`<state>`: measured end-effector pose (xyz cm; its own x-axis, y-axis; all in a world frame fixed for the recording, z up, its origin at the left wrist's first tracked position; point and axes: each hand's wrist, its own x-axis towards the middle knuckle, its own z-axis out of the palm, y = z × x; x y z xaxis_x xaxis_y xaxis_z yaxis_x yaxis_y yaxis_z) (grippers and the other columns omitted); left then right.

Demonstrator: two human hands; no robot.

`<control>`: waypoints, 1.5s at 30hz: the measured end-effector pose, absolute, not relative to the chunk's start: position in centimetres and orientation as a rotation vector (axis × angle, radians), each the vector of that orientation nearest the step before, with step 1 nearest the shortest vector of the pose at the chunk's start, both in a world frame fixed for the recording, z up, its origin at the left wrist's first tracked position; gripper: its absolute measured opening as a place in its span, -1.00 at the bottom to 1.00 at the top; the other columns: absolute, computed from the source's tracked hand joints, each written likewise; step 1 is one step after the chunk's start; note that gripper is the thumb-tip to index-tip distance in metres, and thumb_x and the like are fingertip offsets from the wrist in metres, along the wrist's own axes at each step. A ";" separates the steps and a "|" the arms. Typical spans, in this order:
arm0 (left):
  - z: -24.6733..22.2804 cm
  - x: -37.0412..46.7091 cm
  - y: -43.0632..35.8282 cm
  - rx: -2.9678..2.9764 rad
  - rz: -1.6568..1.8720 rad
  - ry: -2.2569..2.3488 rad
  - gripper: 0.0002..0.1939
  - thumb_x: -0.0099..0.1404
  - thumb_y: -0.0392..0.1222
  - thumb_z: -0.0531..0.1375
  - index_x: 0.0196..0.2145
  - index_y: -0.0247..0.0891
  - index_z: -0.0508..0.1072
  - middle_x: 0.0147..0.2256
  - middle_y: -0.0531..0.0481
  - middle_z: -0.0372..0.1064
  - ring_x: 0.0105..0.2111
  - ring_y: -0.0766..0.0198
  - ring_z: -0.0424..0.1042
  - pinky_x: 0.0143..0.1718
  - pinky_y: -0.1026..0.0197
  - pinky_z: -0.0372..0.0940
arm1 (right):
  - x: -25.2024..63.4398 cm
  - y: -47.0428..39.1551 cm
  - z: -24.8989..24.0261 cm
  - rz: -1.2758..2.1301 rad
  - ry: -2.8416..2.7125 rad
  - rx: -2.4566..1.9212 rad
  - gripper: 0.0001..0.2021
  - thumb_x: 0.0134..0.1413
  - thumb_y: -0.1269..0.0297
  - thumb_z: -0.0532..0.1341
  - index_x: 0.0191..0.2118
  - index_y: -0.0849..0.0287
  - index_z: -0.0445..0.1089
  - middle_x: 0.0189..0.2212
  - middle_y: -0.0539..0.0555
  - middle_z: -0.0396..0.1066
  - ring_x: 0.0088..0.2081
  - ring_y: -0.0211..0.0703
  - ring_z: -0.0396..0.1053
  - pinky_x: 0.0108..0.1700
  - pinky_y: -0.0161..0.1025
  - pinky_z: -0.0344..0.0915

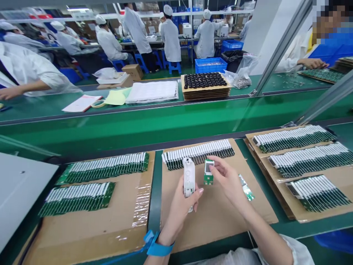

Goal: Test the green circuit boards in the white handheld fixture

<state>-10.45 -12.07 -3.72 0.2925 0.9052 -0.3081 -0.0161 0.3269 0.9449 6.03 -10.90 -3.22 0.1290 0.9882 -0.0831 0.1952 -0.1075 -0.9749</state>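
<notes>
My left hand (187,198) is closed round a white plastic device housing (189,175), held upright over the middle cardboard sheet (209,221). A blue wrist strap (160,248) sits on that wrist. Just to the right, my right hand (224,176) pinches a small green circuit board (209,173) with a dark grey screen by its upper right side. Housing and board are apart. Beyond them a row of circuit boards with white-edged screens (198,152) leans together on the sheet. One loose circuit board (246,187) lies flat, partly behind my right forearm.
Rows of boards stand on the left cardboard (118,228) and the right cardboard (328,176). A metal post (284,48) slants up at the right. Across the green divider (138,125) are a stack of trays with black round parts (205,82) and several co-workers.
</notes>
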 end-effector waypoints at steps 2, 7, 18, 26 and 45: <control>-3.4 -9.7 -12.3 1.023 0.771 1.045 -0.59 0.22 -0.06 0.26 -0.05 -0.21 0.23 -0.41 0.10 0.22 -0.64 0.42 0.18 -0.67 0.33 0.15 | 5.9 -11.3 -1.9 1.158 -1.025 -1.325 -0.69 0.16 0.18 0.16 0.01 0.10 0.33 -0.18 0.05 0.43 -0.16 -0.19 0.39 -0.12 -0.29 0.34; -2.5 -8.4 -12.7 0.956 0.758 0.917 -0.53 0.31 -0.02 0.17 0.09 -0.21 0.17 -0.46 0.09 0.21 -0.64 0.41 0.17 -0.71 0.38 0.12 | 5.1 -12.0 -0.8 1.123 -1.028 -1.333 -0.74 0.11 0.19 0.23 -0.07 0.05 0.43 -0.20 0.02 0.46 -0.14 -0.18 0.36 -0.01 -0.21 0.27; -2.7 -6.9 -14.3 0.864 0.820 0.905 -0.75 0.38 0.03 0.06 -0.18 -0.20 0.26 -0.47 0.11 0.23 -0.73 0.50 0.08 -0.80 0.46 0.00 | 6.8 -12.9 -1.7 0.788 -1.459 -1.498 -0.65 0.10 0.13 0.23 0.04 -0.20 0.37 0.03 0.05 0.20 0.09 -0.03 0.17 0.17 0.00 0.15; -1.5 -6.4 -14.8 0.864 0.826 0.885 -0.78 0.38 0.00 0.07 -0.22 -0.21 0.28 -0.47 0.11 0.25 -0.70 0.49 0.14 -0.77 0.47 0.07 | 8.0 -13.7 0.2 0.833 -1.541 -1.488 -0.58 0.11 0.14 0.23 0.11 -0.25 0.27 0.13 0.01 0.13 0.18 -0.05 0.12 0.23 0.01 0.13; 1.2 -4.7 -16.0 0.727 0.839 0.798 -0.80 0.37 0.00 0.09 -0.25 -0.17 0.30 -0.51 0.12 0.22 -0.75 0.51 0.08 -0.80 0.49 0.06 | 9.6 -14.6 2.9 0.680 -1.620 -1.430 -0.57 0.09 0.11 0.24 0.10 -0.21 0.30 0.12 0.01 0.21 0.16 -0.01 0.21 0.19 -0.02 0.24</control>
<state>-4.73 -15.97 1.19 0.4274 0.8487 -0.3116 -0.3536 0.4741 0.8063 9.60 -14.60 2.88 0.0133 0.9711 0.2384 0.5099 0.1984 -0.8370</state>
